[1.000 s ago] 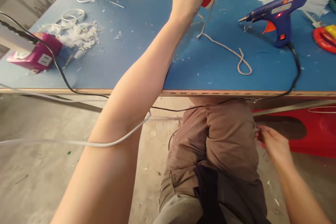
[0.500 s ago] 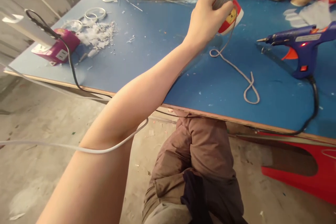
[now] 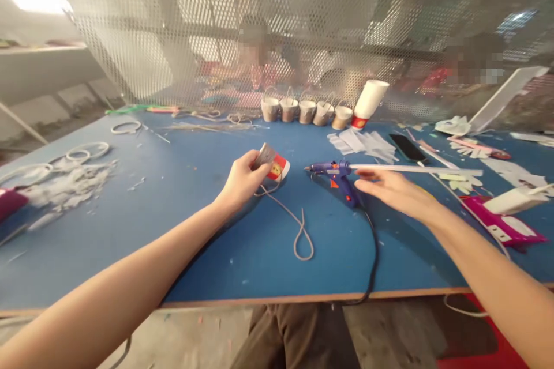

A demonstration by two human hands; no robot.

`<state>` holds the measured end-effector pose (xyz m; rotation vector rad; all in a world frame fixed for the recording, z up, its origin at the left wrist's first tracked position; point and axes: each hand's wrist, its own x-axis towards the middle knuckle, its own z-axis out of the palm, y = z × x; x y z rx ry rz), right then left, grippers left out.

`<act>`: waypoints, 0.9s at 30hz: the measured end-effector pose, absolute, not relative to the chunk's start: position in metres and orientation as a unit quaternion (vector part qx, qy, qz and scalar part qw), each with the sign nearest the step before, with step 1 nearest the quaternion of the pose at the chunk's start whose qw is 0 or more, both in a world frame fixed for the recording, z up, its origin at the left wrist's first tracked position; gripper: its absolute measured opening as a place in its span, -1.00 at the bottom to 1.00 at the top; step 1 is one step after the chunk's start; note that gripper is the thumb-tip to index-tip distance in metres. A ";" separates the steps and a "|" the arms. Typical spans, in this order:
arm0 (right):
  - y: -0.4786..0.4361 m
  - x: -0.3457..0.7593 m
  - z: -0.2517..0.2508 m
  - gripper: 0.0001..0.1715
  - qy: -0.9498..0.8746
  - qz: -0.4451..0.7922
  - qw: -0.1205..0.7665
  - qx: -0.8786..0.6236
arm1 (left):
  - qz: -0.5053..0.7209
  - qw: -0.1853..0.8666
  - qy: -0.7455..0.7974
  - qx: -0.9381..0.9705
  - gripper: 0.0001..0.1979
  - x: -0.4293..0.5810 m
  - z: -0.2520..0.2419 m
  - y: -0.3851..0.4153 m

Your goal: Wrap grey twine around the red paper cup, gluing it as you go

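Observation:
My left hand point(image 3: 242, 180) is closed round a small paper cup point(image 3: 280, 167), tilted over the table. Red and white print shows at one end of the cup, and grey cord wraps the other. From it a loose tail of cord point(image 3: 283, 206) runs onto the blue table point(image 3: 225, 268) and ends in a loop. To the right lies a blue glue gun point(image 3: 346, 187) with an orange trigger, its nozzle pointing at the cup. A long white glue stick point(image 3: 415, 169) sticks out of its back. My right hand point(image 3: 393, 189) is just behind the gun, fingers stretched out, holding nothing.
Several cord-covered little buckets point(image 3: 289, 109) and a stack of white cups point(image 3: 370, 101) stand along a perforated metal screen point(image 3: 173, 29). Beyond it are people. Paper strips point(image 3: 363, 143), a phone point(image 3: 408, 147) and a magenta power strip point(image 3: 502, 225) lie right; white rings point(image 3: 89, 151) and scraps left.
The view has lifted and swung right, bringing the bucket row and my right hand into sight beside the glue gun. My left hand still holds the cup.

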<state>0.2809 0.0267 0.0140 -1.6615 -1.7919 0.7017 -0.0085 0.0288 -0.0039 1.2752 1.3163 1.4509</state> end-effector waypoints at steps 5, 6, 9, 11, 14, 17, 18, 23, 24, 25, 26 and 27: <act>0.041 0.240 0.005 -0.80 -0.727 0.293 0.243 -0.572 | 0.520 0.360 0.516 0.578 -0.96 -0.012 -0.002 0.021; 0.043 0.234 0.003 -0.85 -0.722 0.282 0.250 -0.581 | 0.520 0.361 0.514 0.579 -0.95 -0.012 -0.001 0.019; 0.048 0.221 -0.004 -0.95 -0.710 0.284 0.286 -0.577 | 0.511 0.350 0.525 0.584 -0.90 -0.012 0.002 0.014; 0.047 0.218 -0.006 -0.94 -0.704 0.295 0.310 -0.567 | 0.498 0.353 0.528 0.590 -0.86 -0.011 0.004 0.013; 0.041 0.218 0.000 -0.85 -0.694 0.337 0.336 -0.541 | 0.481 0.366 0.530 0.596 -0.84 -0.010 0.004 0.013; 0.030 0.215 0.010 -0.78 -0.700 0.380 0.349 -0.495 | 0.471 0.369 0.531 0.600 -0.89 -0.012 0.005 0.014; 0.025 0.213 0.012 -0.76 -0.707 0.380 0.350 -0.483 | 0.472 0.372 0.531 0.598 -0.90 -0.013 0.006 0.013; 0.011 0.201 0.011 -0.71 -0.735 0.370 0.371 -0.430 | 0.476 0.426 0.519 0.568 -0.75 -0.016 0.010 0.009; 0.009 0.200 0.008 -0.74 -0.737 0.374 0.374 -0.421 | 0.474 0.435 0.516 0.565 -0.73 -0.016 0.010 0.008; 0.008 0.199 0.006 -0.77 -0.738 0.373 0.377 -0.417 | 0.473 0.440 0.514 0.565 -0.72 -0.016 0.010 0.008; 0.008 0.199 0.003 -0.78 -0.740 0.368 0.380 -0.416 | 0.471 0.441 0.511 0.567 -0.74 -0.017 0.009 0.009; 0.007 0.199 0.001 -0.79 -0.742 0.359 0.383 -0.417 | 0.469 0.438 0.509 0.573 -0.76 -0.017 0.008 0.009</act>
